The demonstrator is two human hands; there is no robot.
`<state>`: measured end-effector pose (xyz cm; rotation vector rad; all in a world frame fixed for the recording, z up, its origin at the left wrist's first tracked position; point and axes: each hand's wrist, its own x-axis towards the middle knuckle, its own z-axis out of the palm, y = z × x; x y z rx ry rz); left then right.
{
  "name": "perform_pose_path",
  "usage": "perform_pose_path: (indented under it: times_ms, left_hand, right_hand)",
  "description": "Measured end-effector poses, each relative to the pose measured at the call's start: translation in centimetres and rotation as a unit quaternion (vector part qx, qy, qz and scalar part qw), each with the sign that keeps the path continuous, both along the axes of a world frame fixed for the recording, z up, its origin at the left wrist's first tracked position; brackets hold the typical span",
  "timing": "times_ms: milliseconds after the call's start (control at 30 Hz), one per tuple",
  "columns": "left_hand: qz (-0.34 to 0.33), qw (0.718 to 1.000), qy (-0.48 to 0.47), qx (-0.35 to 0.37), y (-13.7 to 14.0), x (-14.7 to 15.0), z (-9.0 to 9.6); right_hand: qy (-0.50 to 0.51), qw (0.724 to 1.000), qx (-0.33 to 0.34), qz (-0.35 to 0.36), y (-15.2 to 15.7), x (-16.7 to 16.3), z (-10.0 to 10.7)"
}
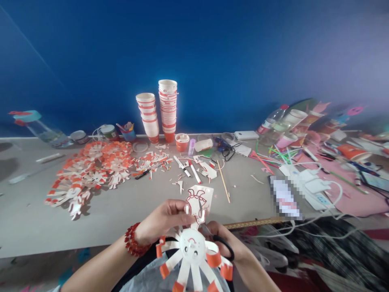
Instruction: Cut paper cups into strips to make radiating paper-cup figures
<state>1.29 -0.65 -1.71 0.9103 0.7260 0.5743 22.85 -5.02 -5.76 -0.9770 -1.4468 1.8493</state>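
My left hand [172, 215] pinches a cut paper-cup figure [192, 245] near the middle, just below the table's front edge. The figure has a round white face with drawn eyes and a mouth, and white strips with curled orange ends. Joined above the face is a white paper piece [208, 196] with a dress shape outlined in dark red. My right hand [229, 239] is closed around black-handled scissors [225, 246]. The scissor blades point up toward the drawn piece, partly hidden by the paper and fingers.
Finished cut-cup figures [100, 162] are heaped on the left. Tall paper cup stacks [167, 109] stand against the blue wall. Markers [194, 172], a wooden stick [224, 182] and paper scraps lie in the middle. Rightward are a phone [285, 198], a power strip [316, 194] and cables.
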Motion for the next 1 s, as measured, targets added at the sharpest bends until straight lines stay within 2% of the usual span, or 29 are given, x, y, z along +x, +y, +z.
perform_pose_path:
  times_ms: [200, 400, 600, 800, 1000]
  left_hand:
    - [0.017, 0.998, 0.019, 0.061, -0.5, 0.2, 0.2]
    - [0.022, 0.980, 0.119, 0.161, -0.6, 0.2, 1.5]
    - [0.018, 0.982, 0.108, 0.151, -0.8, 0.4, 2.0]
    - [0.033, 0.984, 0.095, 0.144, -1.1, 0.5, 1.5]
    - [0.061, 0.990, 0.075, 0.103, -1.4, 0.8, 0.9]
  right_hand:
    - [0.035, 0.999, -0.019, 0.036, 0.4, -1.0, 1.0]
    - [0.061, 0.996, -0.014, 0.070, 0.5, -1.4, 0.8]
    - [0.036, 0.999, -0.005, 0.030, 0.2, -1.7, 0.4]
    - [0.037, 0.999, 0.000, 0.004, 0.1, -2.0, 0.4]
    - [0.045, 0.999, -0.005, -0.012, 0.1, -2.3, 0.5]
